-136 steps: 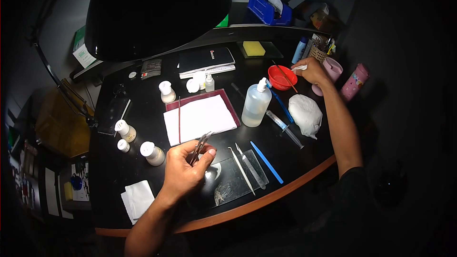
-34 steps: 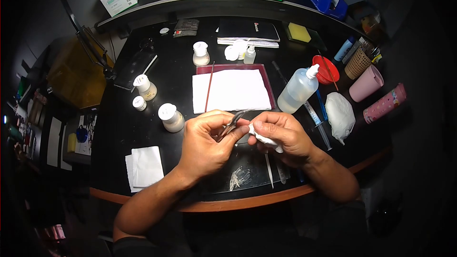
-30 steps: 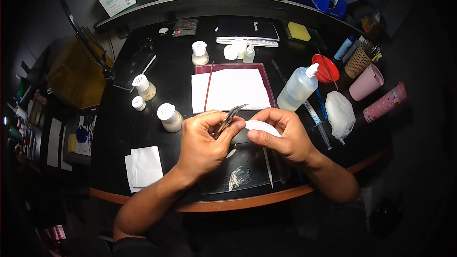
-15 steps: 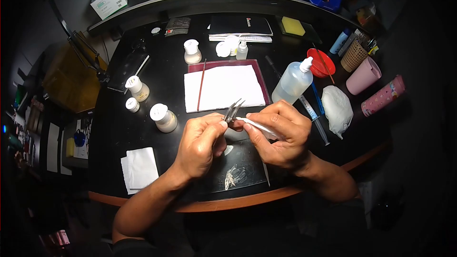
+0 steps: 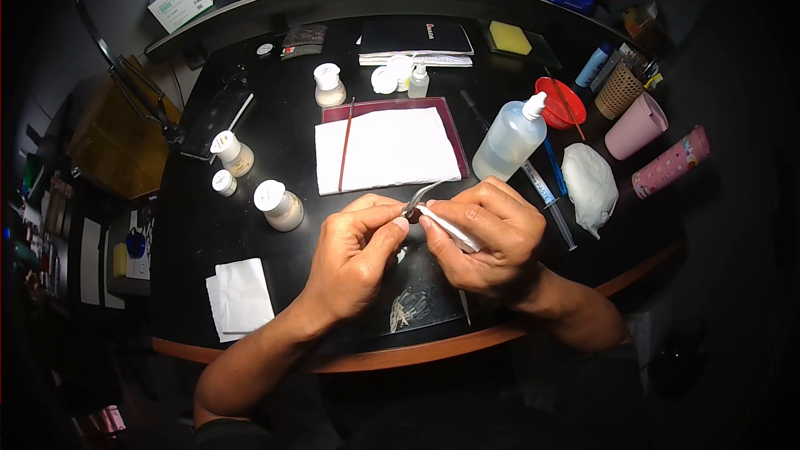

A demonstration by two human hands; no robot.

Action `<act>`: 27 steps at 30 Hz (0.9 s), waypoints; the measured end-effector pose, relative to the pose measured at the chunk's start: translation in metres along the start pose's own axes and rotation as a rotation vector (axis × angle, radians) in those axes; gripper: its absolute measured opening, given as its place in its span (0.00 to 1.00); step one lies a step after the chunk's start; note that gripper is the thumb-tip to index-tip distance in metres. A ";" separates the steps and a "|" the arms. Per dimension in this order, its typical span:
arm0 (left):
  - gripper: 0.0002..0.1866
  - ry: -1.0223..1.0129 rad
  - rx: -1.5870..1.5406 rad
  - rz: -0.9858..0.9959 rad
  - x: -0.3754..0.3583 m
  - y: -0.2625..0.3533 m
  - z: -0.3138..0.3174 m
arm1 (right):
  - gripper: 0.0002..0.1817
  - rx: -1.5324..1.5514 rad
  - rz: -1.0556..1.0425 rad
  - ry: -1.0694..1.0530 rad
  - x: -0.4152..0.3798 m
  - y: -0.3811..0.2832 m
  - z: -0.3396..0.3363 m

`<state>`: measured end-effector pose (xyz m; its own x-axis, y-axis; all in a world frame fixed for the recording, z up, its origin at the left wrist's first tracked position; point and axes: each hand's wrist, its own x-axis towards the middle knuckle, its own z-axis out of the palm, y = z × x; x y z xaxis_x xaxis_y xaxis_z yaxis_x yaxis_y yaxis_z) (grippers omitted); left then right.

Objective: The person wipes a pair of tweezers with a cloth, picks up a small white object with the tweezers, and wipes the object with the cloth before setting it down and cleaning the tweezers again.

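Note:
My left hand (image 5: 354, 260) grips a pair of metal tweezers (image 5: 419, 197), whose tips point up and away from me. My right hand (image 5: 483, 239) pinches a white tissue (image 5: 450, 229) and presses it against the tweezers near my left thumb. Both hands hover over a dark glass slab (image 5: 417, 300) smeared with whitish residue, near the front edge of the black desk (image 5: 250, 225).
A white paper sheet on a maroon tray (image 5: 385, 148) with a thin brush lies behind the hands. A clear squeeze bottle (image 5: 508, 137), a syringe (image 5: 546, 200), a white wad (image 5: 588, 186), several small white-capped jars (image 5: 279, 205) and folded tissue (image 5: 242, 296) surround them. A red bowl (image 5: 560, 105) and pink cups sit at the right.
My right hand came back from the far right with a tissue and met the left hand. The tissue now rubs along the tweezers. The view tilted down slightly.

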<state>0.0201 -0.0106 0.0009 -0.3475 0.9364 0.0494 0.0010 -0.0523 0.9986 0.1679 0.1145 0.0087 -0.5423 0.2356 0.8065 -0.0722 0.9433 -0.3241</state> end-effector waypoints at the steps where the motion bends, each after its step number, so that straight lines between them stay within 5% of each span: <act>1: 0.12 -0.001 0.008 0.011 0.000 -0.001 0.000 | 0.10 0.008 0.003 -0.003 0.000 0.000 0.001; 14: 0.11 -0.010 -0.012 -0.070 0.000 -0.003 -0.006 | 0.11 0.056 0.018 -0.022 0.000 0.002 0.002; 27: 0.05 0.090 -0.015 0.124 0.000 0.001 0.006 | 0.10 0.111 0.098 -0.010 -0.002 -0.001 0.004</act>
<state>0.0254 -0.0087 0.0016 -0.4284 0.8875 0.1699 0.0351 -0.1716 0.9845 0.1661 0.1127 0.0055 -0.5595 0.3227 0.7634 -0.1100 0.8841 -0.4543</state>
